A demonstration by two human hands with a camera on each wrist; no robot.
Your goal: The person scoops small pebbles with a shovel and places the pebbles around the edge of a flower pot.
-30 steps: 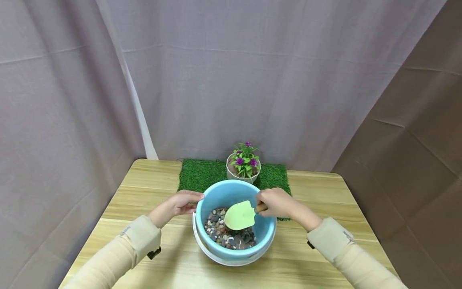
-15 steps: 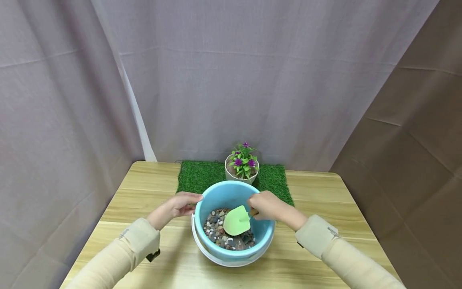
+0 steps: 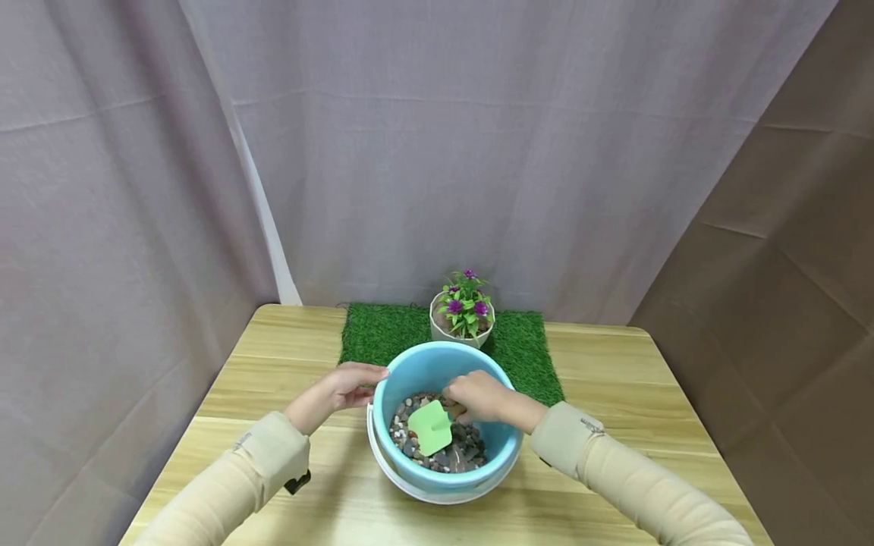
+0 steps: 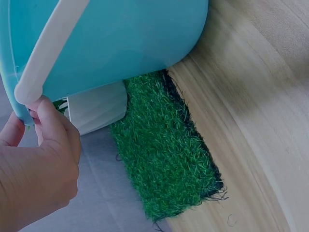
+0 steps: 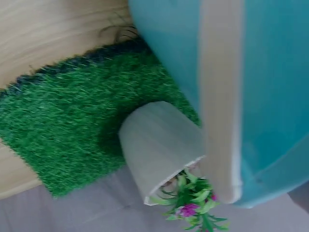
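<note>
A light-blue bucket (image 3: pixel 425 370) stands in front of me, with mixed pebbles (image 3: pixel 471 446) on its bottom. My left hand (image 3: pixel 341 389) pinches the bucket's rim on the left side; the left wrist view shows thumb and fingers at the rim, right by the end of the white bail handle (image 4: pixel 53 50). Down inside the bucket, my right hand (image 3: pixel 480 396) grips a light-green hand trowel (image 3: pixel 430 427) by its handle, which the fingers mostly hide. The trowel's blade points left, over or against the pebbles; its tip's depth among them cannot be told.
Behind the bucket, a white flowerpot (image 3: pixel 459 339) with purple flowers (image 3: pixel 467 305) stands on a green artificial grass mat (image 3: pixel 382 327). All of it is on a wooden table (image 3: pixel 594 379). Grey curtains (image 3: pixel 437 167) hang behind, brown cloth (image 3: pixel 785 318) on the right.
My right hand has moved left and lower into the bucket, carrying the trowel down to the pebbles. The left hand has stayed at the rim.
</note>
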